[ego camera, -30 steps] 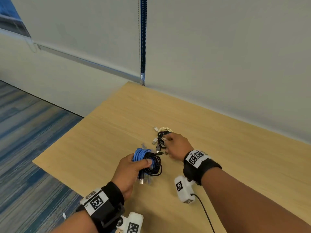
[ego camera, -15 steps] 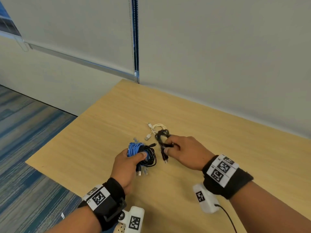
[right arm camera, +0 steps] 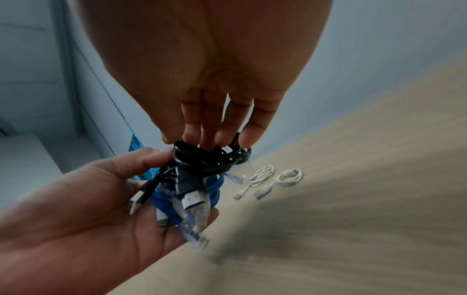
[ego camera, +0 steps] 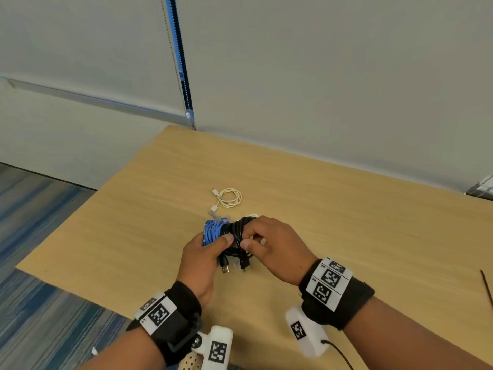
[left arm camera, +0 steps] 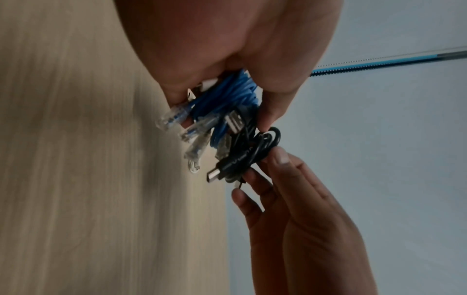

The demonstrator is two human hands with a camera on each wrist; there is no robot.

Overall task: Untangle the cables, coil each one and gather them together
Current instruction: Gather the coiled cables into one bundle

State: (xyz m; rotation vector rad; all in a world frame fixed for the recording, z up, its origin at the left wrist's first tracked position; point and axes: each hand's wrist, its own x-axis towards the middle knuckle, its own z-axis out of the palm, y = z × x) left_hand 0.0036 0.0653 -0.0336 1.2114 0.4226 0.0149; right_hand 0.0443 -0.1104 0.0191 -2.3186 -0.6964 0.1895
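I have my left hand [ego camera: 202, 259] wrapped around the blue cable coil [ego camera: 213, 232], and my right hand [ego camera: 272, 248] pinches the black cable coil [ego camera: 237, 229] hard against it, so both sets of fingers are clenched on the bundle, held just above the surface [ego camera: 346, 209]. I judge the untangling and coiling done and the gathering partly done: two white cable coils [right arm camera: 275, 176] lie on the surface beyond my fingertips, apart from the bundle. Those remain to be picked up and added.
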